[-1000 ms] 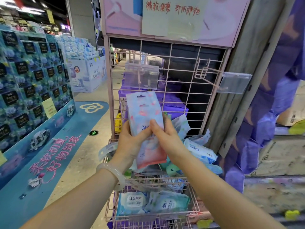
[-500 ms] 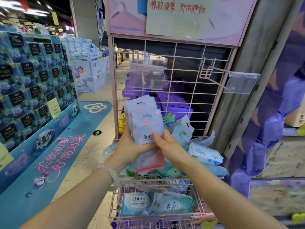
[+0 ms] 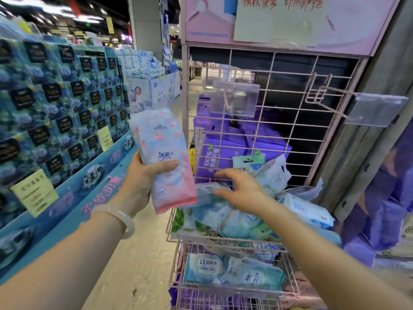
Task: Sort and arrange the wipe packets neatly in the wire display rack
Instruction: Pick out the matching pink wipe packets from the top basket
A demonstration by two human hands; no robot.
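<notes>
My left hand (image 3: 143,182) grips a small stack of pink and pale blue wipe packets (image 3: 164,157), held upright to the left of the pink wire display rack (image 3: 288,101). My right hand (image 3: 241,189) hovers with spread fingers over the jumbled blue and green packets (image 3: 237,222) in the rack's upper basket, fingertips near a blurred pale blue packet (image 3: 207,193); whether they touch it I cannot tell. A lower basket holds more packets, one marked EDI (image 3: 204,267). Two wire hooks with clear label holders, left (image 3: 234,99) and right (image 3: 375,110), stick out of the grid, nothing hanging on them.
Purple boxes (image 3: 223,151) stand behind the grid. A tall blue tissue display (image 3: 55,113) fills the left side, with a floor aisle (image 3: 143,253) between it and the rack. A grey post (image 3: 366,121) stands right of the rack, purple packs (image 3: 384,215) beyond it.
My right hand let go of the pink stack and moved right and down over the upper basket. My left hand carried the stack left, away from the rack front.
</notes>
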